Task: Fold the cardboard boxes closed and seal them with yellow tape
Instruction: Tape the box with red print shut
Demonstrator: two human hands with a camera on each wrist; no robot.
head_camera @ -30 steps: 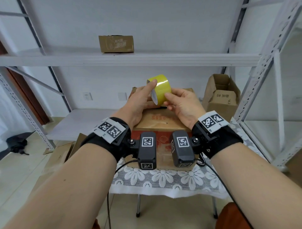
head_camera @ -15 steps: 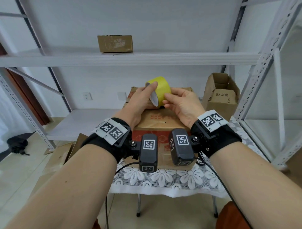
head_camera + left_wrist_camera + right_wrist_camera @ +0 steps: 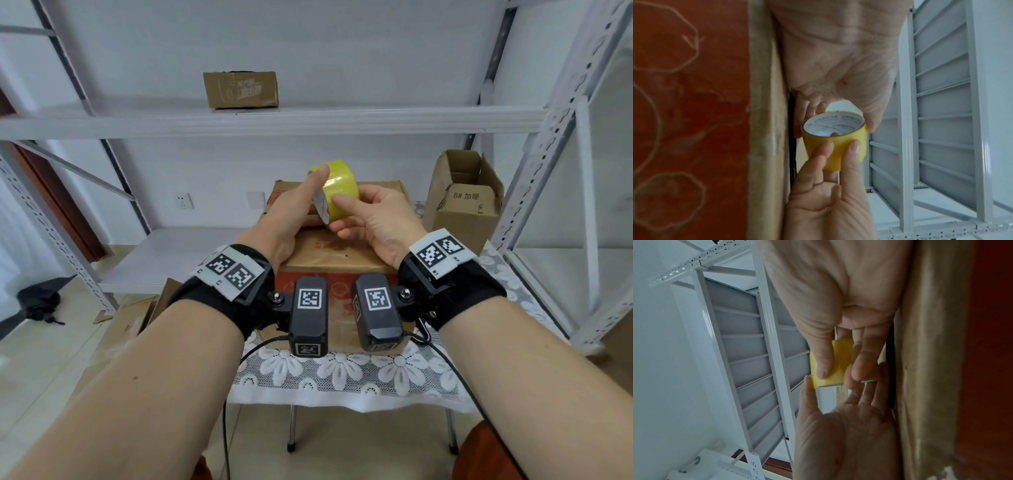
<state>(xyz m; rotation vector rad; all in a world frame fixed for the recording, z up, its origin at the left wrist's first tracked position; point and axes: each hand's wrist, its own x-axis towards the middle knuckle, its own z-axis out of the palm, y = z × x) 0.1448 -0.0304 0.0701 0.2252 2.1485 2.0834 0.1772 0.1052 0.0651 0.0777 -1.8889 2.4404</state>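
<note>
Showing only in the left wrist view: tape roll white core.

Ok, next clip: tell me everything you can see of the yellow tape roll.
The yellow tape roll is a glossy, wide, thin-walled ring on a white printed core. It is held in the air above the closed cardboard box, lying on its side. The left hand grips it at the open end, the right hand pinches its outer face. No pulled-out strip shows.
</note>
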